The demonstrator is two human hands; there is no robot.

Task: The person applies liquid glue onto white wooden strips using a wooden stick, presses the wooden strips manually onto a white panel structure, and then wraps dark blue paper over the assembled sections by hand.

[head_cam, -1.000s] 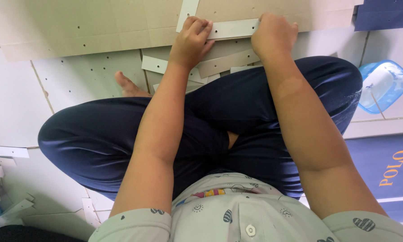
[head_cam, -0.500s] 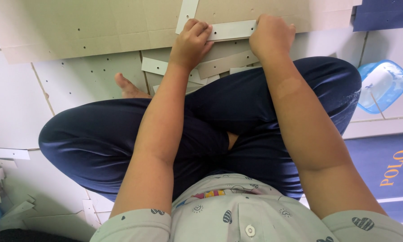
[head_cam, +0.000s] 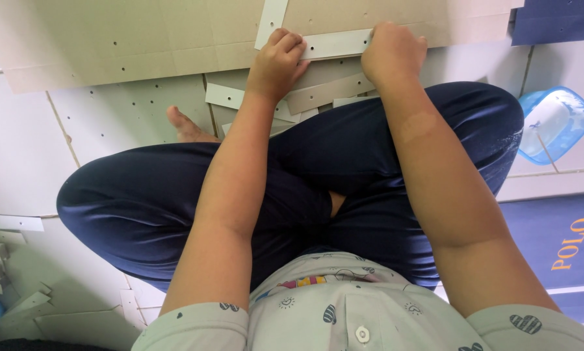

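White strip (head_cam: 334,44) lies flat across the lower edge of the big tan cardboard sheet (head_cam: 142,45), just past the person's crossed legs (head_cam: 175,201). Left hand (head_cam: 277,62) is curled, fingers pressing down on the strip's left end. Right hand (head_cam: 392,55) is closed over the strip's right end; can't tell if it pinches or just presses, the fingertips are hidden. A second white strip (head_cam: 271,23) runs up from the first one's left end, touching or overlapping it.

To do this step well, my read: keep both ends pinned evenly so the strip doesn't skew against the sheet's edge, and line up its small holes with the holes in the sheet before letting go.

Below the strip, toward the knees, loose strips (head_cam: 318,94) lie stacked, grey and white, partly under the left wrist. A bare foot (head_cam: 184,127) is down-left of the strip on a pale perforated panel (head_cam: 116,117).

Containers: one, a blue plastic tub (head_cam: 555,123), well right of the strip beside the right knee. Something white sits inside; can't tell what. More cardboard offcuts (head_cam: 12,286) far down-left.
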